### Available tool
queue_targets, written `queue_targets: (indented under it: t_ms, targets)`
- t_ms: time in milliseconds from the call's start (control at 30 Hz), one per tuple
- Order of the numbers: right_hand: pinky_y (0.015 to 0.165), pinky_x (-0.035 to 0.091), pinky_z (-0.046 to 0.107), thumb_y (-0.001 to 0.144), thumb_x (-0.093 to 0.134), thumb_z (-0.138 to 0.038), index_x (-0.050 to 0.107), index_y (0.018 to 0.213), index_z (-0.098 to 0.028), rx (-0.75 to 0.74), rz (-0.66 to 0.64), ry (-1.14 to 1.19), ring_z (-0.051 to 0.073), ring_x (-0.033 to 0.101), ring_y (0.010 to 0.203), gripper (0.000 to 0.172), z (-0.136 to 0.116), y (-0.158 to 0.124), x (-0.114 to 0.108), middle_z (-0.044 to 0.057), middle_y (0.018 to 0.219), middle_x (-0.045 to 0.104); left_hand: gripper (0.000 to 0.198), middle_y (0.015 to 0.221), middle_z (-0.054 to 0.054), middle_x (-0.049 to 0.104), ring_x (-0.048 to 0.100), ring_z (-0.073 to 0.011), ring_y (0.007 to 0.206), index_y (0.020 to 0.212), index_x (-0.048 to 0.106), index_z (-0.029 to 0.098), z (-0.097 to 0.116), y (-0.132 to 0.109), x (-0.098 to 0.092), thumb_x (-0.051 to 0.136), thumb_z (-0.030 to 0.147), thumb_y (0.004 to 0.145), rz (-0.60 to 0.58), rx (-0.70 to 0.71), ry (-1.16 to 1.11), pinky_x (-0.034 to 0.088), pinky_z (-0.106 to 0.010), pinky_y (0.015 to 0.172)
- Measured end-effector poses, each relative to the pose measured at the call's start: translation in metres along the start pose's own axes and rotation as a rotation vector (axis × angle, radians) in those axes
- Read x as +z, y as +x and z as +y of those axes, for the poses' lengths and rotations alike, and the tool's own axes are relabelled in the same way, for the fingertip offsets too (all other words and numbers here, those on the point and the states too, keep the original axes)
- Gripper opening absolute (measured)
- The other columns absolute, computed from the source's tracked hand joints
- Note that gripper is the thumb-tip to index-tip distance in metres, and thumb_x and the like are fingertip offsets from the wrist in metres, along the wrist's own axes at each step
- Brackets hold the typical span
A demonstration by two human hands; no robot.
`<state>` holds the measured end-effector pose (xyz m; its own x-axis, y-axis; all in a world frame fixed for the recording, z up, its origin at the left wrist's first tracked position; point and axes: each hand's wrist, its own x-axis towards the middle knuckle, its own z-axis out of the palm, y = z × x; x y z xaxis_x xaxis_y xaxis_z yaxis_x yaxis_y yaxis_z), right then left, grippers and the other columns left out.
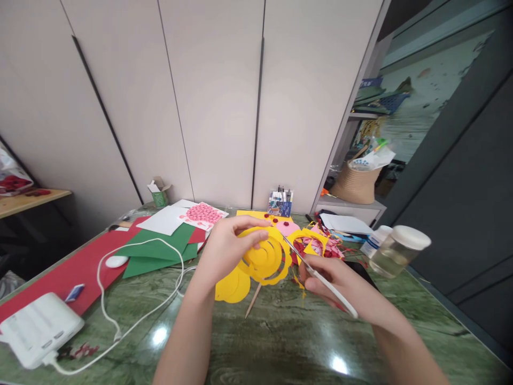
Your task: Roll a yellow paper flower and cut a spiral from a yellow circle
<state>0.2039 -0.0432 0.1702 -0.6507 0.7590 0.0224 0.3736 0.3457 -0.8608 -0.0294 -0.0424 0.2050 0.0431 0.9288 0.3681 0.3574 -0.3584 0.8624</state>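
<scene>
My left hand point(234, 240) pinches a yellow paper spiral point(266, 259) with a wavy outer edge, thumb and fingers at its upper left. Closed around white-handled scissors point(326, 283), my right hand point(332, 278) is on the right. Their metal blades point up and left and meet the spiral's right edge. Beneath the spiral, rounded yellow paper pieces point(232, 286) lie on the green table. A pointed wooden stick point(252, 302) shows just below the spiral, its upper end hidden.
Paper scraps point(331, 247) lie behind my right hand. A lidded clear jar point(395, 256) and white bottle point(375, 240) stand right. Left are green paper point(156, 251), red paper point(80, 283), a white charger point(40, 326) and its looping cable. A pen box point(280, 203) stands behind.
</scene>
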Motion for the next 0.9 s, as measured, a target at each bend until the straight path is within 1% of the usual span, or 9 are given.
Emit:
queue_targets:
  t_ms: [100, 167, 267, 367, 433, 533, 667, 800, 900]
  targets:
    - [0.040, 0.020, 0.019, 0.083, 0.046, -0.059, 0.047, 0.079, -0.018, 0.025, -0.012, -0.005, 0.007, 0.027, 0.046, 0.041, 0.001, -0.001, 0.000, -0.006, 0.057, 0.035, 0.020, 0.074, -0.003, 0.070, 0.059, -0.0111, 0.057, 0.087, 0.071, 0.021, -0.001, 0.001, 0.000, 0.064, 0.032, 0.071, -0.029, -0.040, -0.052, 0.044, -0.020, 0.046]
    - [0.041, 0.021, 0.019, 0.083, 0.046, -0.060, 0.048, 0.082, -0.019, 0.039, -0.026, -0.005, 0.007, 0.028, 0.047, 0.041, 0.002, -0.002, 0.001, -0.006, 0.057, 0.035, 0.020, 0.064, -0.001, 0.067, 0.056, -0.0098, 0.051, 0.087, 0.072, 0.021, -0.002, 0.002, -0.001, 0.064, 0.032, 0.071, -0.064, -0.056, -0.050, 0.042, -0.020, 0.044]
    - [0.043, 0.024, 0.019, 0.084, 0.045, -0.058, 0.049, 0.084, -0.019, 0.041, -0.042, 0.000, 0.008, 0.031, 0.049, 0.040, 0.003, -0.003, 0.001, -0.005, 0.059, 0.037, 0.018, 0.055, 0.001, 0.063, 0.054, -0.0091, 0.048, 0.085, 0.072, 0.021, -0.003, 0.003, -0.002, 0.064, 0.031, 0.071, -0.114, -0.033, -0.019, 0.040, -0.019, 0.044]
    - [0.044, 0.024, 0.019, 0.086, 0.044, -0.056, 0.049, 0.085, -0.019, 0.035, -0.054, -0.006, 0.008, 0.030, 0.050, 0.038, 0.002, -0.004, 0.000, -0.005, 0.060, 0.037, 0.015, 0.058, 0.001, 0.065, 0.053, -0.0082, 0.048, 0.081, 0.073, 0.021, -0.004, 0.004, -0.004, 0.065, 0.029, 0.071, -0.147, -0.005, -0.033, 0.041, -0.020, 0.046]
    - [0.043, 0.023, 0.019, 0.086, 0.043, -0.057, 0.048, 0.083, -0.018, 0.023, -0.062, -0.018, 0.007, 0.029, 0.049, 0.039, 0.001, -0.004, -0.001, -0.005, 0.060, 0.036, 0.014, 0.060, 0.000, 0.065, 0.054, -0.0079, 0.049, 0.081, 0.073, 0.021, -0.004, 0.004, -0.005, 0.065, 0.028, 0.071, -0.165, -0.004, -0.058, 0.041, -0.019, 0.046]
    - [0.042, 0.023, 0.019, 0.084, 0.041, -0.061, 0.047, 0.079, -0.018, 0.015, -0.074, -0.038, 0.007, 0.030, 0.049, 0.044, 0.002, -0.003, -0.003, -0.004, 0.061, 0.038, 0.016, 0.059, 0.000, 0.065, 0.054, -0.0081, 0.050, 0.083, 0.073, 0.021, -0.004, 0.004, -0.007, 0.065, 0.029, 0.072, -0.191, -0.015, -0.066, 0.041, -0.019, 0.046]
    - [0.042, 0.023, 0.019, 0.082, 0.044, -0.063, 0.048, 0.077, -0.018, 0.024, -0.108, -0.030, 0.007, 0.032, 0.048, 0.046, 0.004, -0.004, -0.005, -0.004, 0.060, 0.040, 0.016, 0.067, -0.002, 0.069, 0.054, -0.0077, 0.050, 0.083, 0.072, 0.020, -0.004, 0.004, -0.009, 0.065, 0.029, 0.071, -0.246, -0.043, -0.087, 0.043, -0.019, 0.047]
    - [0.040, 0.021, 0.019, 0.081, 0.045, -0.064, 0.048, 0.074, -0.018, 0.029, -0.141, -0.008, 0.007, 0.029, 0.046, 0.046, 0.006, -0.005, -0.008, -0.006, 0.054, 0.036, 0.013, 0.070, -0.002, 0.070, 0.057, -0.0088, 0.052, 0.079, 0.072, 0.019, -0.004, 0.004, -0.010, 0.064, 0.026, 0.070, -0.264, -0.060, -0.098, 0.046, -0.019, 0.048]
    - [0.041, 0.021, 0.019, 0.080, 0.046, -0.065, 0.049, 0.073, -0.018, 0.021, -0.158, -0.035, 0.007, 0.029, 0.047, 0.048, 0.005, -0.005, -0.009, -0.006, 0.054, 0.036, 0.013, 0.070, -0.002, 0.070, 0.058, -0.0095, 0.054, 0.079, 0.072, 0.020, -0.004, 0.004, -0.010, 0.064, 0.026, 0.070, -0.273, -0.057, -0.078, 0.048, -0.019, 0.049]
